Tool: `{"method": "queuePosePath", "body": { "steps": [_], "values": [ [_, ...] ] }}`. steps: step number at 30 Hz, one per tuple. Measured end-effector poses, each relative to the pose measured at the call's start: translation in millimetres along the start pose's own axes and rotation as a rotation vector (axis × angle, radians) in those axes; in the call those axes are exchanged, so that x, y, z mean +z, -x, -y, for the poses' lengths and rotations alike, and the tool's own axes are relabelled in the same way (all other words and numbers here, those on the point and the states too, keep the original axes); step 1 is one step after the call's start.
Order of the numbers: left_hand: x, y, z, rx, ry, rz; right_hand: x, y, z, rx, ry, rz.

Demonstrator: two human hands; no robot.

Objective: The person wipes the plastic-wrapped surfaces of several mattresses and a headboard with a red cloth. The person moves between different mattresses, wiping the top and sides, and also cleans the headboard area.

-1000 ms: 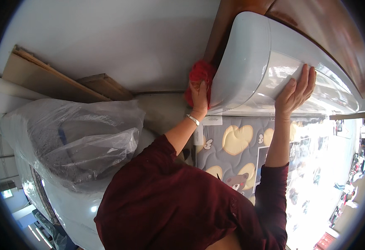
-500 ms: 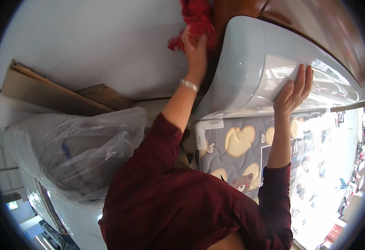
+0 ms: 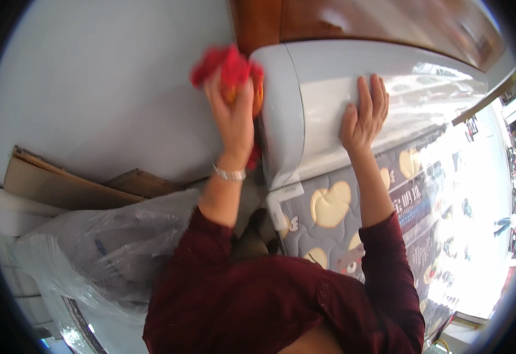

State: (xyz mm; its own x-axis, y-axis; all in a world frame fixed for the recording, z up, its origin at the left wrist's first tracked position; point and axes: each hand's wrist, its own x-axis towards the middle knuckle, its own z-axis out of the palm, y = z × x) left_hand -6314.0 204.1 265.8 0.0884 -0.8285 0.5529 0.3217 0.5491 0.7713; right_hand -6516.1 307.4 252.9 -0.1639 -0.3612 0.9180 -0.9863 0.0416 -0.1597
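So the biggest thing in view is the pale wall [image 3: 110, 88], which fills the whole upper left, and right after it comes the light blue-grey mattress [image 3: 329, 112] wrapped in clear glossy film, seen standing on edge against a brown wooden panel [image 3: 352, 20] at the top. Below it a second mattress [image 3: 334, 206] is packed in, a grey quilted one printed with cream hearts and little bears, also under plastic. Off to the lower left a bulky bundle in crinkly clear plastic [image 3: 104, 259] is piled up, and flat sheets of brown cardboard [image 3: 63, 186] are leaned against the wall just behind it. A dark red sleeve [image 3: 258, 301] is worn on both arms, which come up from the bottom edge. The right hand [image 3: 364, 115] is laid flat on the film of the pale mattress, fingers spread apart and pointing up, nothing gripped. The left hand [image 3: 231, 115] is closed around a red cloth [image 3: 228, 68], which is pressed right at the rounded left corner of that mattress, pretty blurred. A silvery bracelet [image 3: 229, 173] is worn on the left wrist.
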Motion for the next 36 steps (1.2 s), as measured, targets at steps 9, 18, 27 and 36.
{"method": "queuePosePath", "body": {
  "steps": [9,18,27,36],
  "values": [
    [17.2,7.3,-46.7,0.777,-0.803,0.334,2.5,2.9,7.3,0.0,-0.04,-0.064],
    [-7.4,164.8,-5.6,-0.157,-0.252,0.86,-30.3,15.7,-3.1,0.184,-0.475,-0.02],
    [23.5,245.0,-6.6,-0.976,-0.025,1.114,-160.5,245.1,59.5,1.403,-1.348,0.149],
    [-46.4,223.3,45.2,-0.486,-0.551,0.884,-297.0,386.7,-207.5,1.398,-0.564,-0.856]
  ]
}}
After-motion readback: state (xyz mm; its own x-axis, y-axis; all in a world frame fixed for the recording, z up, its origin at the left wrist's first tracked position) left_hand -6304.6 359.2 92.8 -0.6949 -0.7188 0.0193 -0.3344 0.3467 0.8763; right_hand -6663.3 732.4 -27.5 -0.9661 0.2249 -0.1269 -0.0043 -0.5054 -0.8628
